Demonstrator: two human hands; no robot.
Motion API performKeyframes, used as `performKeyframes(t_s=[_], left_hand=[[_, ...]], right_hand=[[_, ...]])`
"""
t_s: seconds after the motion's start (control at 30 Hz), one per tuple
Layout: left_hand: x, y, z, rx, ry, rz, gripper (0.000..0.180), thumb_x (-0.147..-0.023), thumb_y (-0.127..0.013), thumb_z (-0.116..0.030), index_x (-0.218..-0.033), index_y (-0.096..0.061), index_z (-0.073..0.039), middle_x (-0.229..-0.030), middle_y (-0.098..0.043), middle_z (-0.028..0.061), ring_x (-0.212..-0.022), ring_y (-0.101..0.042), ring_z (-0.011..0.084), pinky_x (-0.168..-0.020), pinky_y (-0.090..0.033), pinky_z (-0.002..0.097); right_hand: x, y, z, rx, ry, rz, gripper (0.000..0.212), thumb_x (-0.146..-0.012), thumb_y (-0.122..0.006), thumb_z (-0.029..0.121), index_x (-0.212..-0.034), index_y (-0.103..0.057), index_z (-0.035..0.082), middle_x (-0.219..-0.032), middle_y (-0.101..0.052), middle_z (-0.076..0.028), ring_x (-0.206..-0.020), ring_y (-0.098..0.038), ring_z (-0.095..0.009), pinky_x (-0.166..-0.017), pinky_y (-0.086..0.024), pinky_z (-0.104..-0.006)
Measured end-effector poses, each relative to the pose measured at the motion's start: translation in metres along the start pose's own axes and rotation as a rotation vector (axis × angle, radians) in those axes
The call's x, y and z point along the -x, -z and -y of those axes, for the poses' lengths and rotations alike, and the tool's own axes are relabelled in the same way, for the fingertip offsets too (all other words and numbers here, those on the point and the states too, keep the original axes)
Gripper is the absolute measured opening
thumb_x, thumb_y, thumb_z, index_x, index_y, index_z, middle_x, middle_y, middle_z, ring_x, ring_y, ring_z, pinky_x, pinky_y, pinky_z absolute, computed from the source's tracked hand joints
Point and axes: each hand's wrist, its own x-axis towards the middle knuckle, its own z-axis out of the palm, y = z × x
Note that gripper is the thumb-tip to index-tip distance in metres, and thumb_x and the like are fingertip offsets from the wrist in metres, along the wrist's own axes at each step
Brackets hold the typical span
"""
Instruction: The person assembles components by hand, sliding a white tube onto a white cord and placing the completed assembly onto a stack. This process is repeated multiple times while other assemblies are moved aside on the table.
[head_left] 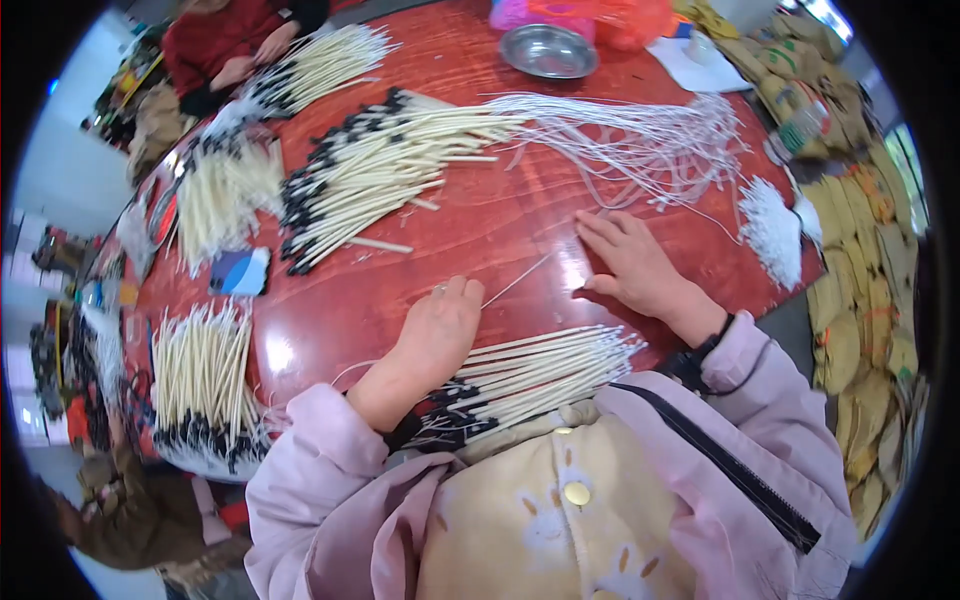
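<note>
My left hand [440,328] is closed over the red table with its fingers bent together. From its fingertips a thin white cord [518,280] runs up and to the right, lying nearly straight. Another stretch of cord trails behind that wrist. My right hand [638,268] rests palm down to the right of the cord's end, thumb and fingers apart, with nothing in it. Close to my body, below both hands, lies a bundle of cream rods with black ends [550,372]; my left forearm hides part of it.
Beyond my hands lie a large pile of cream rods [390,165] and loose white cords [640,145]. Short white pieces [772,235] are heaped at the right edge. A metal bowl [548,52] stands far back. Another rod bundle [203,375] is left; a person works at the far left.
</note>
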Motion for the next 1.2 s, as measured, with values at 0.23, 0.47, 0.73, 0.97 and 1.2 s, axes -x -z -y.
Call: performKeyframes(t_s=[0.23, 0.47, 0.73, 0.97, 1.2], left_hand=[[0.01, 0.017, 0.025, 0.518, 0.422, -0.144, 0.009, -0.09, -0.061, -0.006, -0.096, -0.059, 0.0, -0.079, -0.067, 0.0184, -0.077, -0.068, 0.0395, -0.068, -0.053, 0.0468], [0.036, 0.005, 0.056, 0.315, 0.561, -0.172, 0.011, -0.086, -0.065, -0.009, -0.091, -0.061, 0.0, -0.08, -0.068, 0.021, -0.079, -0.067, 0.0432, -0.07, -0.053, 0.0491], [0.035, 0.038, 0.082, 0.12, 0.559, -0.031, 0.018, -0.084, -0.07, -0.016, -0.092, -0.063, -0.001, -0.08, -0.069, 0.0217, -0.081, -0.069, 0.0423, -0.073, -0.054, 0.0508], [-0.075, 0.077, 0.115, -0.201, 0.385, -0.374, 0.016, -0.088, -0.069, -0.02, -0.096, -0.07, -0.006, -0.097, -0.069, 0.0157, -0.098, -0.069, 0.0345, -0.08, -0.057, 0.0458], [-0.156, 0.043, 0.138, -0.237, 0.081, -0.553, 0.008, -0.085, -0.064, -0.012, -0.088, -0.068, -0.006, -0.092, -0.067, 0.0123, -0.097, -0.065, 0.0344, -0.082, -0.054, 0.0475]], right_hand=[[0.009, -0.003, -0.01, -0.013, 0.02, 0.005, 0.076, -0.096, -0.053, 0.058, -0.14, -0.053, -0.004, -0.154, -0.047, -0.015, -0.133, -0.044, -0.04, -0.113, -0.035, -0.0488], [0.009, -0.007, -0.006, -0.082, 0.045, -0.013, 0.078, -0.098, -0.047, 0.062, -0.139, -0.054, -0.005, -0.152, -0.049, -0.016, -0.133, -0.045, -0.04, -0.114, -0.034, -0.0491], [0.012, -0.005, -0.007, -0.136, 0.025, -0.025, 0.072, -0.1, -0.048, 0.059, -0.139, -0.056, -0.001, -0.151, -0.051, -0.015, -0.132, -0.046, -0.038, -0.113, -0.035, -0.0481], [0.009, -0.008, -0.008, -0.201, 0.016, -0.056, 0.066, -0.1, -0.05, 0.055, -0.137, -0.059, 0.001, -0.148, -0.054, -0.015, -0.128, -0.048, -0.036, -0.111, -0.036, -0.0464], [0.006, -0.008, -0.008, -0.236, -0.029, -0.075, 0.064, -0.099, -0.053, 0.054, -0.132, -0.063, 0.0, -0.144, -0.057, -0.014, -0.123, -0.051, -0.035, -0.109, -0.038, -0.0452]])
